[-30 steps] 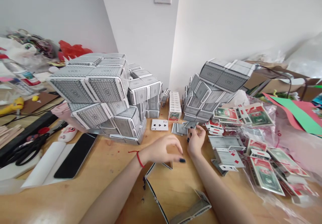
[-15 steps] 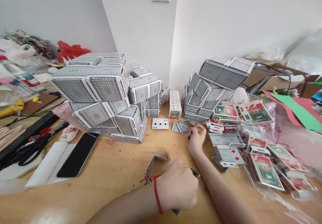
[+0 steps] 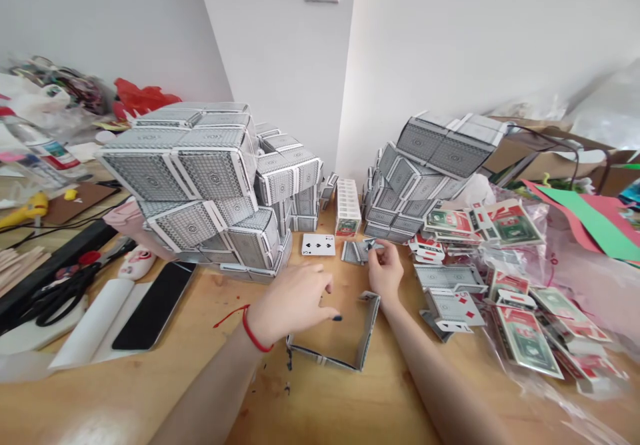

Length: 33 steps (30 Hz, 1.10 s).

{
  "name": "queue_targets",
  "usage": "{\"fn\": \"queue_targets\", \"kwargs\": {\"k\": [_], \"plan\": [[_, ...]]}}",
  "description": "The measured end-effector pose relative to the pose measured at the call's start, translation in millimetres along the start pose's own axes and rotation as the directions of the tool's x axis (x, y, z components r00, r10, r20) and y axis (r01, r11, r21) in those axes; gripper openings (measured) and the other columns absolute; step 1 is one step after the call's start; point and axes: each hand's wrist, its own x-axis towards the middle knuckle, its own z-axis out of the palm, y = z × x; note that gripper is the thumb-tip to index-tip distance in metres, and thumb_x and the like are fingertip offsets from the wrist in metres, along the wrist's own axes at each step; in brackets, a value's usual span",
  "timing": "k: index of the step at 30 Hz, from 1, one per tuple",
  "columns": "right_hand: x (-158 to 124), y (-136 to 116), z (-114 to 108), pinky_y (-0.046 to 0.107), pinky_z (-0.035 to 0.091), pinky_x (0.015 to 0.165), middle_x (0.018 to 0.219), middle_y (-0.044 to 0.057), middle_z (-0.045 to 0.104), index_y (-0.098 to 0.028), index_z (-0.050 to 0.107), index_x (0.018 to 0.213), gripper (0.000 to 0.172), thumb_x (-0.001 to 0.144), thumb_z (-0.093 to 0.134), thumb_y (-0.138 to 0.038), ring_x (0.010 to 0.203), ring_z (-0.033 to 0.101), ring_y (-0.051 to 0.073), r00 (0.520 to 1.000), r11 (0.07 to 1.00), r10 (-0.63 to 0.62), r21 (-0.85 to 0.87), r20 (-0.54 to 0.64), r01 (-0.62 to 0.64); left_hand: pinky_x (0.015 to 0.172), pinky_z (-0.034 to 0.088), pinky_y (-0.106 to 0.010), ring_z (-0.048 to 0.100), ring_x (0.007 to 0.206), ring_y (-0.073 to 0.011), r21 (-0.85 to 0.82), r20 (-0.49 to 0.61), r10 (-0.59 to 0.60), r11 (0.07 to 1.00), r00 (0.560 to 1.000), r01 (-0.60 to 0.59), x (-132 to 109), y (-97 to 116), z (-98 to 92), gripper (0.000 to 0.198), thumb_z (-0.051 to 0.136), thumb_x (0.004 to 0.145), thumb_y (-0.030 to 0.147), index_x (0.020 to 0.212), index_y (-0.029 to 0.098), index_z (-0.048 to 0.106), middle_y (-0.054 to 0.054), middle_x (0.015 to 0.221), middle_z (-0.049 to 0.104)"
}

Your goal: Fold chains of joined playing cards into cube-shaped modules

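Head view: an open-topped frame of folded playing cards (image 3: 369, 333) sits on the worktop (image 3: 325, 405), with bare wood showing inside its walls. Above its far left part hangs the left hand (image 3: 295, 298), partly open, fingers curled and thumb apart, gripping nothing visible. Beyond the frame, the right hand (image 3: 386, 268) has its fingertips drawn together at the edge of some face-down cards (image 3: 354, 252); whether it grips one, I cannot tell. Just left of these lies a three of spades (image 3: 318, 245), face up. Behind stands a long narrow box (image 3: 348, 212), contents unclear, between a left stack of card-built boxes (image 3: 200, 165) and a right stack (image 3: 425, 172). To the right, a five of diamonds (image 3: 465, 308) rests against folded card pieces (image 3: 443, 305), near red-and-green card packs (image 3: 530, 345) lying among clear plastic wrap (image 3: 540, 405); their insides are hidden.
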Motion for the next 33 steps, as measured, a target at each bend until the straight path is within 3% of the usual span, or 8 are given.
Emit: {"fn": "queue_targets", "kwargs": {"k": [3,7,10,14,21,28,30,33], "plan": [[1,2,1,0.03,0.043,0.064,0.077,0.001,0.055,-0.019,0.06,0.091,0.024,0.073,0.057,-0.034,0.059,0.047,0.014,0.989,0.962,-0.126,-0.232,0.079,0.141,0.073,0.045,-0.035,0.061,0.087,-0.0268,0.077,0.136,-0.084,0.994,0.987,0.074,-3,-7,1.6,0.034,0.071,0.064,0.031,0.091,0.015,0.058,-0.009,0.094,0.063],[4,8,0,0.034,0.045,0.069,0.085,0.006,0.056,-0.017,0.064,0.088,0.025,0.071,0.059,-0.035,0.057,0.047,0.014,0.982,0.913,-0.135,-0.368,0.135,0.176,0.067,0.046,-0.033,0.063,0.084,-0.0273,0.108,0.115,-0.198,0.977,0.974,0.186,-2,-7,5.6,0.039,0.064,0.066,0.013,0.102,0.01,0.05,-0.015,0.097,0.062],[6,11,-1,0.036,0.046,0.07,0.091,0.009,0.058,-0.016,0.064,0.093,0.031,0.071,0.059,-0.037,0.055,0.049,0.014,0.98,0.901,-0.115,-0.399,0.161,0.171,0.065,0.047,-0.034,0.065,0.084,-0.0301,0.093,0.146,-0.261,0.964,0.954,0.249,0,-8,7.0,0.04,0.065,0.065,0.015,0.103,0.008,0.051,-0.017,0.091,0.065],[7,14,0,0.037,0.047,0.072,0.107,0.015,0.057,-0.014,0.059,0.111,0.047,0.071,0.06,-0.038,0.066,0.056,0.019,0.976,0.879,-0.099,-0.443,0.193,0.177,0.069,0.048,-0.036,0.065,0.085,-0.0325,0.113,0.172,-0.301,0.952,0.938,0.285,1,-17,7.1,0.021,0.061,0.07,0.022,0.087,0.008,0.062,-0.019,0.089,0.067],[12,19,-4,0.036,0.046,0.069,0.097,0.01,0.063,-0.017,0.052,0.12,0.057,0.068,0.059,-0.039,0.075,0.058,0.023,0.964,0.89,-0.036,-0.43,0.265,0.152,0.069,0.045,-0.025,0.064,0.084,-0.0194,-0.149,0.213,-0.068,0.984,0.975,0.101,6,-40,6.3,0.042,0.056,0.067,0.009,0.106,0.024,0.063,-0.002,0.092,0.07],[10,16,-2,0.03,0.041,0.055,0.097,0.006,0.06,-0.017,0.045,0.122,0.064,0.061,0.061,-0.027,0.053,0.044,0.012,0.96,0.97,-0.074,-0.203,0.269,0.131,0.076,0.044,-0.023,0.063,0.085,-0.015,-0.298,0.156,0.167,0.948,0.974,-0.115,13,-43,8.7,0.036,0.047,0.073,0.008,0.099,0.024,0.068,0.001,0.093,0.071],[8,12,-1,0.031,0.042,0.059,0.102,0.007,0.059,-0.018,0.044,0.123,0.063,0.062,0.06,-0.025,0.058,0.045,0.013,0.957,0.966,-0.136,-0.178,0.254,0.185,0.081,0.044,-0.025,0.063,0.092,-0.0162,-0.264,0.103,0.17,0.955,0.98,-0.138,17,-45,13.8,0.038,0.044,0.076,0.009,0.101,0.023,0.067,-0.001,0.1,0.071],[6,5,0,0.04,0.041,0.078,0.11,0.007,0.057,-0.021,0.047,0.118,0.056,0.063,0.061,-0.024,0.084,0.051,0.022,0.929,0.925,-0.267,-0.204,0.255,0.321,0.084,0.044,-0.029,0.062,0.096,-0.0181,-0.169,0.016,0.113,0.98,0.993,-0.109,24,-48,22.3,0.038,0.04,0.08,0.011,0.103,0.023,0.067,-0.003,0.106,0.069]]}}
